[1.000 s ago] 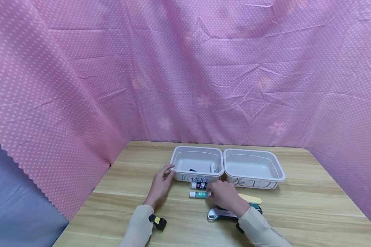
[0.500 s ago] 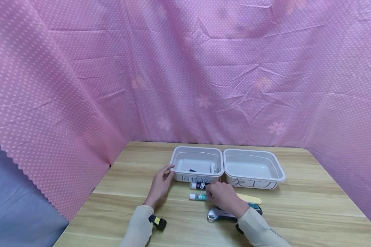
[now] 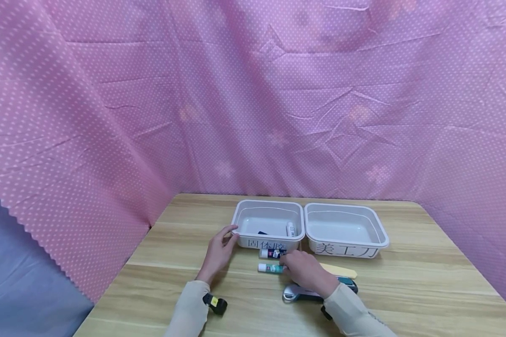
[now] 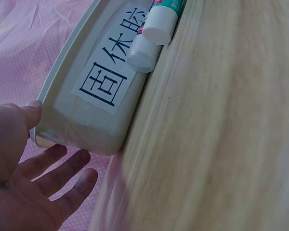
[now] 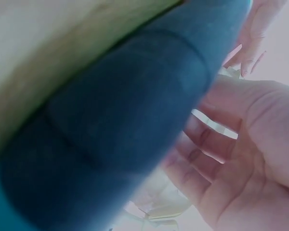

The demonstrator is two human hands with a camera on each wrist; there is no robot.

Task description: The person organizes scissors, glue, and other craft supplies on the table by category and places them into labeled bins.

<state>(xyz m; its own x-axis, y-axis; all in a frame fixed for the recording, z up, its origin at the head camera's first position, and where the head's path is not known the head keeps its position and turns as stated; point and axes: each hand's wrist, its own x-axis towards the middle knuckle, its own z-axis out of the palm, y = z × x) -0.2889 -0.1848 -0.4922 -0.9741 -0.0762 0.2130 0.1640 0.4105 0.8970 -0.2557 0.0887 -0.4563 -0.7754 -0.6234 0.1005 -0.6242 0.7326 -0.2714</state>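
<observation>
The left grip [image 3: 218, 252] touched the box [image 3: 271, 237] with fingers loosely spread; the right grip [image 3: 307, 269], its hold unclear, risked rolling the green glue stick [image 3: 271, 268] beside it by nudging.

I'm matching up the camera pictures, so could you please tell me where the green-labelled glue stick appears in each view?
Head: the glue stick is lower middle, its right end at the right hand.
Left wrist: top edge, just right of centre, partly cut off.
Right wrist: I cannot make it out.
Shared landmark, head and left wrist: the left-hand white tray.
</observation>
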